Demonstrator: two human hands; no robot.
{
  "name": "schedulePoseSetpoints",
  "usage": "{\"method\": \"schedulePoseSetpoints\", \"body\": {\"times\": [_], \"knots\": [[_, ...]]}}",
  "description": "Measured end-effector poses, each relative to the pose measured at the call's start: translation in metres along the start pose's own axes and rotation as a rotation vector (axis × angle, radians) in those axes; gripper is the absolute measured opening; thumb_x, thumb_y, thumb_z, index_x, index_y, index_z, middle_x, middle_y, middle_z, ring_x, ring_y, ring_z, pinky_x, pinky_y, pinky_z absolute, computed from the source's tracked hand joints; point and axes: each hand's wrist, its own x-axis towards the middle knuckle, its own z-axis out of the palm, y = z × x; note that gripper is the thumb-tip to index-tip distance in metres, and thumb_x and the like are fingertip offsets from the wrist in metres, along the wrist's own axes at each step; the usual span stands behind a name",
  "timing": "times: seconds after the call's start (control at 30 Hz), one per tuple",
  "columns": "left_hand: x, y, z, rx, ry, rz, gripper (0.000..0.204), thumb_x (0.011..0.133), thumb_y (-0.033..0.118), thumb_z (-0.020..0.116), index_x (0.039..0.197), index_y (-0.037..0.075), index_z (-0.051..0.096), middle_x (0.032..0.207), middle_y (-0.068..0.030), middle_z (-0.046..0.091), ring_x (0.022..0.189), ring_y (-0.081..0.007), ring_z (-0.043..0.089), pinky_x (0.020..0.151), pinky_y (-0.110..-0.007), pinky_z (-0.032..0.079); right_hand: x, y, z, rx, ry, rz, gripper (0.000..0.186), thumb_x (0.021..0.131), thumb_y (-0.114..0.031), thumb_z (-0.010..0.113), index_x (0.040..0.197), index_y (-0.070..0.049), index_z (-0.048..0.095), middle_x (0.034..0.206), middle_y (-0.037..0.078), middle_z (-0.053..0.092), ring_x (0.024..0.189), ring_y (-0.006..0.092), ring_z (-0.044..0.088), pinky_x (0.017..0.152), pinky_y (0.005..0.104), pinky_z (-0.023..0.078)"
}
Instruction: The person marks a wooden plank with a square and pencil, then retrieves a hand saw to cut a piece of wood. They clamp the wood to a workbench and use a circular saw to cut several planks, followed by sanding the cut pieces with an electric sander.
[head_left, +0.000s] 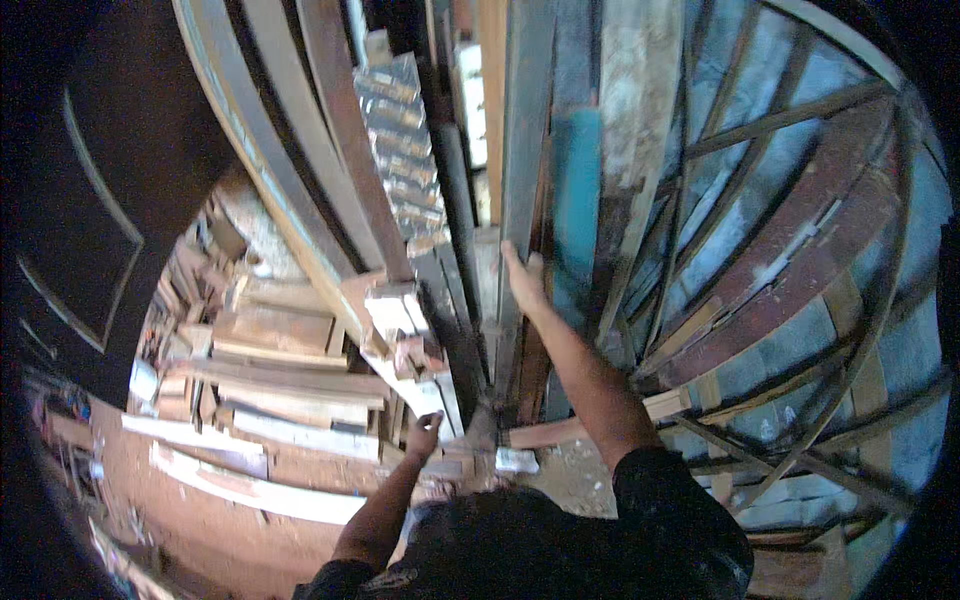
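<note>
My right hand (pixel 523 278) grips a long upright grey board (pixel 523 120) in the middle, among leaning planks. A teal panel (pixel 577 190) stands just right of it. My left hand (pixel 424 432) is lower, its fingers curled beside pale offcuts (pixel 400 315) at the foot of the left planks (pixel 340 130); whether it holds anything is too small to tell. A silver, crinkled-looking strip (pixel 395 140) leans among those planks. A foot shows between my arms at the bottom of the gap.
Stacked timber (pixel 280 330) and long pale boards (pixel 250 480) lie on the reddish floor (pixel 230 545) at lower left. A dark panelled surface (pixel 90 200) is at upper left. Curved-looking frames and slats (pixel 790 300) lean against a bluish wall at right.
</note>
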Motion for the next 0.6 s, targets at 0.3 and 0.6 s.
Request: {"method": "schedulePoseSetpoints", "body": {"times": [0.3,0.6], "knots": [[-0.143,-0.168,-0.05,-0.026,0.324,-0.343,0.06,0.098,0.051,0.06,0.098,-0.009,0.07,0.075,-0.0139,0.068,0.066,-0.0198,0.061,0.061,-0.038,0.048,-0.02,-0.122,-0.015,0.436,-0.633,0.223,0.033,0.094,-0.037,0.073,0.089,-0.005,0.066,0.072,0.001,0.066,0.057,0.0103,0.06,0.057,0.0298,0.048],[-0.193,-0.241,-0.061,0.14,0.222,-0.386,0.057,0.097,0.05,0.059,0.105,-0.006,0.066,0.083,-0.0181,0.069,0.073,-0.0313,0.065,0.073,-0.046,0.054,-0.028,-0.134,0.042,0.461,-0.612,0.119,0.04,0.096,-0.039,0.071,0.084,-0.001,0.069,0.072,0.005,0.068,0.062,0.0142,0.062,0.06,0.0312,0.049]]}}
